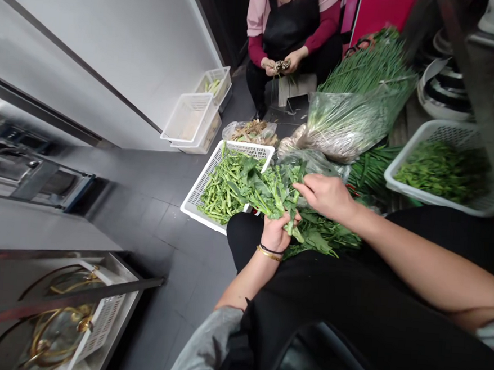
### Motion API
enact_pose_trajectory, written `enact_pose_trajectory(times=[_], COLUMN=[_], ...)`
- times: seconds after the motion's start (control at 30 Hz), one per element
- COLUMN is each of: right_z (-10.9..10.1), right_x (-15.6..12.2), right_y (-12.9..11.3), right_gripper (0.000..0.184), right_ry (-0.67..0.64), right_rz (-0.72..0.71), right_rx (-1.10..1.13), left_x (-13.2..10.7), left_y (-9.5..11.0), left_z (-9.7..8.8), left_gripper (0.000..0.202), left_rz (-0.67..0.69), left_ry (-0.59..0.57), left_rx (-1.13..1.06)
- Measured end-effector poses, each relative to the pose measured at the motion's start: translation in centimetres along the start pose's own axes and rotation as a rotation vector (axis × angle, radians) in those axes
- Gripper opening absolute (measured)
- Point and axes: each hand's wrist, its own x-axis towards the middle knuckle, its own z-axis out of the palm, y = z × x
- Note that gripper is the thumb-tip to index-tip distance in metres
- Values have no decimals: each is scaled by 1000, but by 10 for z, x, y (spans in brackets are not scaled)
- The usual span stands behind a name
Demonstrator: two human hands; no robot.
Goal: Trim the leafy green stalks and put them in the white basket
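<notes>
My left hand [276, 231] is closed around the stems of a bunch of leafy greens [272, 189], held over my knee beside a white basket [195, 195] full of trimmed green stalks. My right hand [326, 195] reaches in from the right and pinches a leaf or stalk at the top of that bunch. More loose leafy greens [321, 238] lie below my hands on my lap and the floor.
Across from me a seated person in a dark apron works on vegetables with both hands [281, 63]. A plastic bag of long green chives [353, 116] lies between us. A white basket of greens [445, 170] sits at right. Empty white baskets [192, 122] stand by the wall.
</notes>
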Motion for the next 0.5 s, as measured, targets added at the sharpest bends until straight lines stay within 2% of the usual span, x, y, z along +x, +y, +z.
enact_pose_trajectory(times=[0.07, 0.13, 0.2, 0.27, 0.3, 0.37, 0.43, 0.5], right_z=[2, -3, -13, -25, -29, -32, -27, -18], right_x=[-21, -42, -52, -48, -42, -26, -11, -2], right_y=[-2, 4, 14, 24, 27, 26, 18, 8], right_gripper=[34, 32, 28, 37, 45, 48, 44, 43], right_ry=[-46, -227, -459, -631, -671, -657, -569, -453], right_rz=[-100, -176, -180, -57, 41, 221, 317, 350], right_rx=[-227, -248, -118, 112, 261, 596, 857, 912], left_x=[3, 5, 6, 5, 4, 2, 0, -1], left_y=[0, 2, 5, 7, 7, 6, 5, 3], left_z=[-2, -7, -12, -16, -16, -15, -12, -12], left_gripper=[26, 27, 29, 36, 39, 45, 50, 51], left_rz=[34, 56, 13, -74, -115, -171, -190, -154], left_ry=[62, 56, -54, -210, -275, -358, -374, -324], left_rx=[-17, -34, -37, -43, -53, -83, -79, -7])
